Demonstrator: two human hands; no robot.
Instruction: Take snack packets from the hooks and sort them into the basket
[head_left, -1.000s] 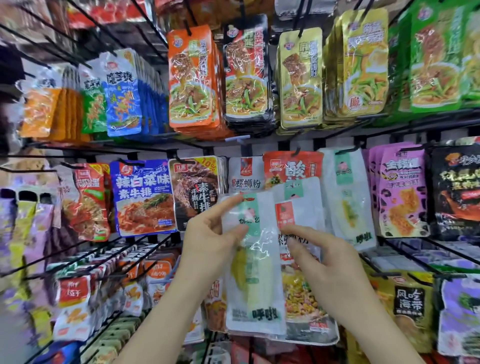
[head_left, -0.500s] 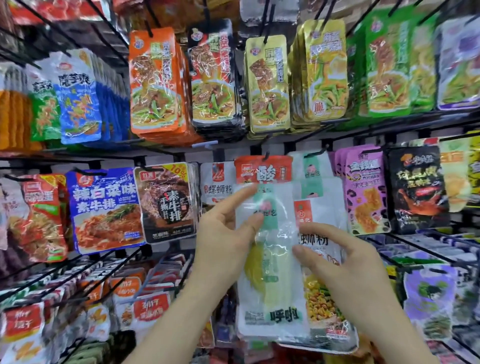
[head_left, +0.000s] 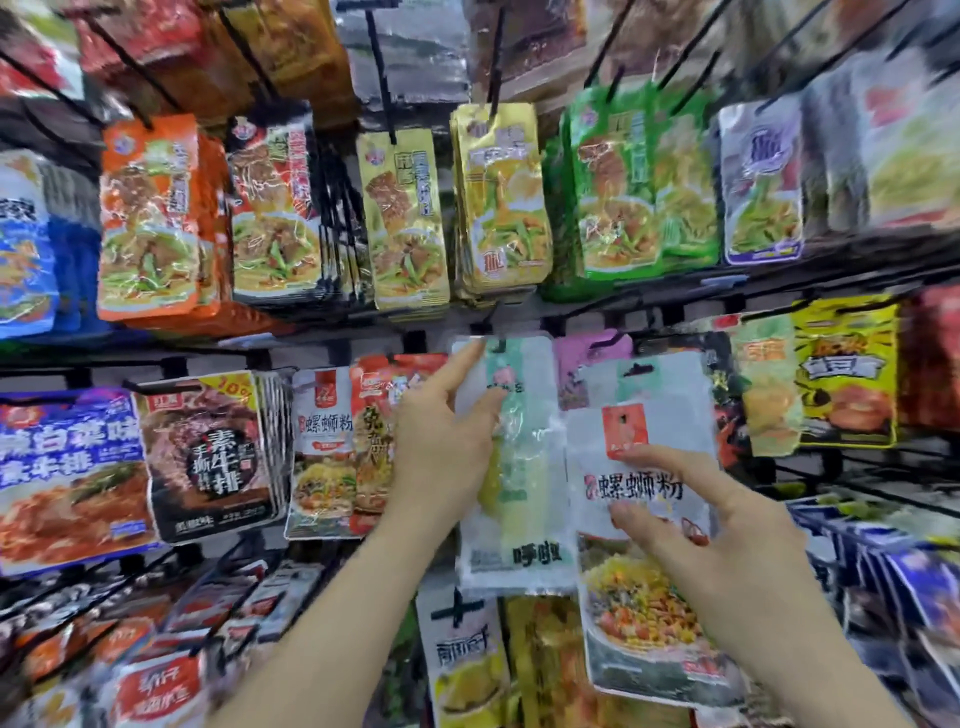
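My left hand (head_left: 441, 441) pinches a clear packet with a green label and yellow contents (head_left: 514, 467) between thumb and forefinger, its top close to a black hook in the middle row. My right hand (head_left: 696, 514) holds a white packet with a red tab and a noodle picture (head_left: 644, 561), thumb on its front and fingers curled round its right edge. The two packets lie side by side, the white one lower and to the right. No basket is in view.
A wire rack of black hooks fills the view. Orange (head_left: 150, 218), yellow (head_left: 405, 218) and green (head_left: 618, 182) packets hang in the upper row. A dark packet (head_left: 208, 457) and a blue one (head_left: 67, 478) hang left of my hands. More packets crowd the rows below.
The view has swung right and up. The two packets, overlapped before, are now apart: my left hand raised the clear packet toward the hook, my right hand carried the white one right.
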